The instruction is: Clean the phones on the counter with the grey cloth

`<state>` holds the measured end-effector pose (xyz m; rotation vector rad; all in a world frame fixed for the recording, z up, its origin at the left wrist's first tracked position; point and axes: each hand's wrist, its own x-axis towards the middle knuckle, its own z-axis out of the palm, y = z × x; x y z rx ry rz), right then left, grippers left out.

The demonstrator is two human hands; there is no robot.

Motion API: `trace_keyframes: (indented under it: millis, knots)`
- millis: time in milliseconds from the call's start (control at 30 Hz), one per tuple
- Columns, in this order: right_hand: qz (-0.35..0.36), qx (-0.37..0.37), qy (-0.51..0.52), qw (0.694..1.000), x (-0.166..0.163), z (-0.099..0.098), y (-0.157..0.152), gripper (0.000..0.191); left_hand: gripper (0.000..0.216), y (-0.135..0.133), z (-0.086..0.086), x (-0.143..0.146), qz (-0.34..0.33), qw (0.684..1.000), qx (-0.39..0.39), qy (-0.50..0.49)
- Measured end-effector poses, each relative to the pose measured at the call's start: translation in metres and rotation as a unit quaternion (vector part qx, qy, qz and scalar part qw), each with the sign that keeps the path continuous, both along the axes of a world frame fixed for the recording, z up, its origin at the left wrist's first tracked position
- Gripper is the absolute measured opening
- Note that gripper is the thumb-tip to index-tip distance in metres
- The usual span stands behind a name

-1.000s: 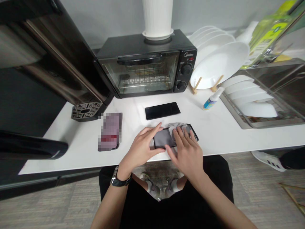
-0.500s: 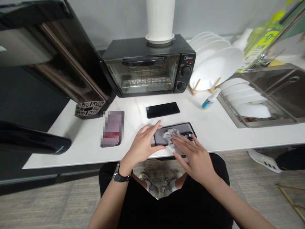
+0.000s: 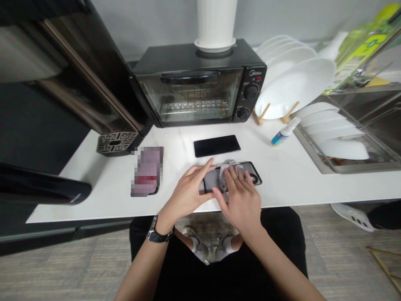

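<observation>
Right hand: fingers flat and together, pressing a grey cloth onto a dark phone at the near edge of the counter; it pins the cloth down without closing around it.
Left hand: thumb and fingers clamped on the left end of that phone, bracing it against the counter; a watch sits on the wrist.
Phone: lies flat, long side running left to right, its right end showing past the right hand's fingertips.
Cloth: bunched on the middle of the phone, partly under the right hand's fingers.
Case: left of the hands, flat on the counter, its face blurred out.
Second phone: just beyond the hands, screen dark, apart from the first.
Spray bottle: on its side to the far right, near the plates.
Drip tray: far left, at the foot of a black machine.
Oven: against the far wall, door shut, a white pot standing on top.
Plates: upright in a wooden rack right of the oven; more lie in the sink rack at far right.
</observation>
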<state>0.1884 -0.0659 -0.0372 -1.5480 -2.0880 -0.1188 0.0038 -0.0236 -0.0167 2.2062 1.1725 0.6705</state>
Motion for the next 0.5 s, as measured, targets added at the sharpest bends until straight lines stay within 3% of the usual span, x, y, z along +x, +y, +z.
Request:
trace_keyframes:
  millis: [133, 267, 500]
  knots:
    - [0.119, -0.044, 0.058, 0.990, -0.019, 0.004, -0.009, 0.056, 0.099, 0.000, -0.003, -0.002, -0.019, 1.000, 0.017, 0.004]
    - [0.169, -0.079, 0.059, 0.981, 0.008, 0.011, -0.020, 0.045, 0.102, -0.003, -0.002, -0.002, -0.011, 0.999, 0.035, 0.020]
    - [0.084, -0.035, -0.044, 0.995, 0.090, 0.009, -0.029, 0.047, 0.101, -0.007, 0.002, 0.000, -0.016, 0.999, 0.037, 0.032]
